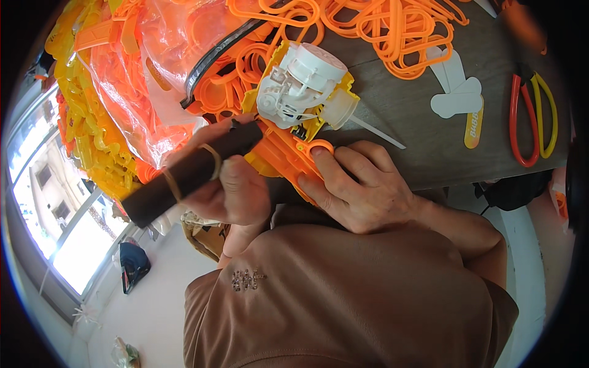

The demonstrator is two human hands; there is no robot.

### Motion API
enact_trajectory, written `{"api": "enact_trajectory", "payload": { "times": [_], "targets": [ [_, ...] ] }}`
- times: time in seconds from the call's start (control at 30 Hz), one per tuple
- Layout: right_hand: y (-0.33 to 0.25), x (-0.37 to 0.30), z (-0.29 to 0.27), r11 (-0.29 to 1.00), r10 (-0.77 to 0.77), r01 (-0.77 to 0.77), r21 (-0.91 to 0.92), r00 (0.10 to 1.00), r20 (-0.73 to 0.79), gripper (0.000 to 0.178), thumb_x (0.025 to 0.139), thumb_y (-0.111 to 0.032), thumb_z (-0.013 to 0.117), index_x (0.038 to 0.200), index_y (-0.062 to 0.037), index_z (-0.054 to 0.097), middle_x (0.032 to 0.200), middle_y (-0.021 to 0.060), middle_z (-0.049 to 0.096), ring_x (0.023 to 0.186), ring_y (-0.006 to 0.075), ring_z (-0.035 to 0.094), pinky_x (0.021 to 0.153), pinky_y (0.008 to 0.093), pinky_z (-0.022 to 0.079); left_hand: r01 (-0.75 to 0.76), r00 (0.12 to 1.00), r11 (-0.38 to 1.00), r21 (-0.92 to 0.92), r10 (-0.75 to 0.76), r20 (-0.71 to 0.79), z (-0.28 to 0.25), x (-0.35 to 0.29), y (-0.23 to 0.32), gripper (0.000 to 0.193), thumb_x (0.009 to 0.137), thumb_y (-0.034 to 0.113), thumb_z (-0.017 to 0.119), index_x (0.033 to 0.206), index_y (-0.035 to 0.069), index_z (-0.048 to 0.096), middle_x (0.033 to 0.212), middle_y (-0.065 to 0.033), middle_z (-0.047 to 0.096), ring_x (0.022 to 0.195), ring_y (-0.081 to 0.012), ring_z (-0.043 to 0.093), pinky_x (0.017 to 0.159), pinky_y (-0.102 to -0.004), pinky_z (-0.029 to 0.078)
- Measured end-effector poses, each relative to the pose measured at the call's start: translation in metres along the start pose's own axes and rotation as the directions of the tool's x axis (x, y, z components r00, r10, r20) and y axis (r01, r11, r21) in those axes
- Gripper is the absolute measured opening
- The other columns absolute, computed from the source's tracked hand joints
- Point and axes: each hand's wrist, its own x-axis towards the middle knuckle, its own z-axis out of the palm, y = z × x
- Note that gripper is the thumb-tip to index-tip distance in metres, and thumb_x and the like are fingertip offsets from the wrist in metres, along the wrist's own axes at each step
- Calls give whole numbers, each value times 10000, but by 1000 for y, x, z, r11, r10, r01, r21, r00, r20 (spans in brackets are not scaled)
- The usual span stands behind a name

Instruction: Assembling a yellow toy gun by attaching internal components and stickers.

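Observation:
My left hand (236, 196) is closed round a dark, thick, bar-shaped tool (190, 175) with tan bands wrapped about it. The tool slants up to the right and its upper end hangs over the work; whether its tip touches anything is hidden. Below the far pile lies an orange plastic toy housing (285, 153), joined to a yellow shell (351, 81). A white round mechanism (300, 80) sits in that shell, beside a translucent cup (339, 109) and a thin white stick (380, 133). My right hand (368, 190) grips the orange housing near its ring, fingers bent.
Orange oval loops (405, 37) are heaped at the back. Clear bags of orange parts (165, 80) and yellow parts (86, 110) pile at the left. White and yellow cut-out cards (457, 98) and red-and-yellow-handled pliers (524, 122) lie right on the dark table (423, 162).

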Motion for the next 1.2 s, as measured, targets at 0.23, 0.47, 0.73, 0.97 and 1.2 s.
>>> {"api": "enact_trajectory", "payload": {
  "times": [0.23,0.47,0.73,0.97,1.2],
  "targets": [
    [0,0,1,1000,-7,7,3,1000,23,293,733,-196,608,1002,-100,671,1109,136,522,881,207,522,795,348,411,-44,993,997,56,37,113,-2,3,2,435,777,162,725,1036,-96,488,944,-231,605,865,-328,642,812,-442,525],
    [1,0,2,1000,2,-2,2,1000,4,285,742,-197,606,1005,-108,670,1111,130,521,867,196,519,783,338,403,-6,998,997,72,1,65,-1,2,1,471,777,157,719,1096,-67,455,961,-222,600,847,-330,641,795,-449,533],
    [1,0,3,1000,2,-2,7,1000,-15,288,745,-196,595,1012,-117,667,1111,126,524,863,195,514,771,335,407,7,999,995,104,-3,-35,-2,-3,-4,515,784,174,705,1154,-9,398,980,-233,587,834,-342,627,741,-464,548],
    [3,0,4,1000,-1,1,-12,1000,-11,292,743,-206,591,1014,-129,668,1111,119,525,868,192,510,766,335,408,-38,991,997,61,45,-124,-2,-9,-11,460,812,211,665,1133,-9,420,975,-227,590,823,-358,625,766,-486,527],
    [3,0,4,1000,3,-3,-10,1000,3,287,740,-206,596,1011,-151,672,1127,108,520,871,187,507,767,330,407,19,997,999,30,-17,-82,-11,-7,-7,473,794,228,692,1134,23,436,974,-202,590,848,-372,615,769,-494,523]
  ]
}}
